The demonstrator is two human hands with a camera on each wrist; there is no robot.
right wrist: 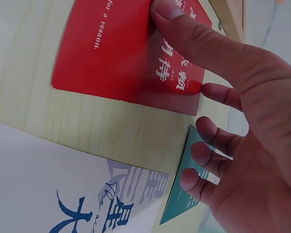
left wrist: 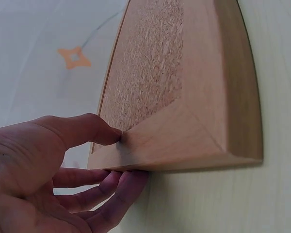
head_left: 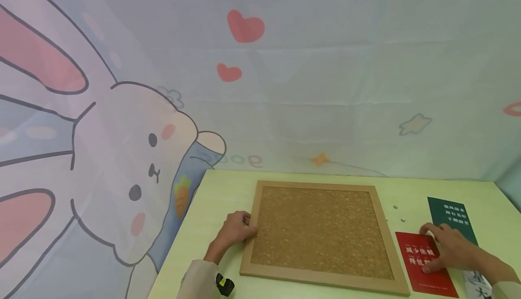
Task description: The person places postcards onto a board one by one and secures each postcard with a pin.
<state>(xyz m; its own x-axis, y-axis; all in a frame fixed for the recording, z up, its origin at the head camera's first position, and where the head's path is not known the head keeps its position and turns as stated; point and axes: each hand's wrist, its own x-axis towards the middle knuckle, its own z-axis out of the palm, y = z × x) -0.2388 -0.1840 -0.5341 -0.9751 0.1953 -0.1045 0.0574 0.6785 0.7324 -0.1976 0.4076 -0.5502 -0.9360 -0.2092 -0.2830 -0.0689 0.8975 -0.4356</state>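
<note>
A cork board [head_left: 317,229] in a light wooden frame lies on the table. My left hand [head_left: 237,227] grips the frame's left side; in the left wrist view the thumb lies on top and the fingers are at the outer edge. To the right of the board, a red card [head_left: 433,285] with white lettering lies flat. My right hand [head_left: 453,247] is over it, thumb on its face and index fingertip at its edge. The other fingers are loosely bent, near a dark green card [right wrist: 179,196]. A white card [right wrist: 48,170] with blue characters is beside them.
Small pale pieces, one a round bit [head_left: 403,220], lie between the board and the green card. A fabric backdrop [head_left: 305,86] with a printed rabbit hangs behind the table [head_left: 220,190]. A black band [head_left: 224,285] is at the left wrist.
</note>
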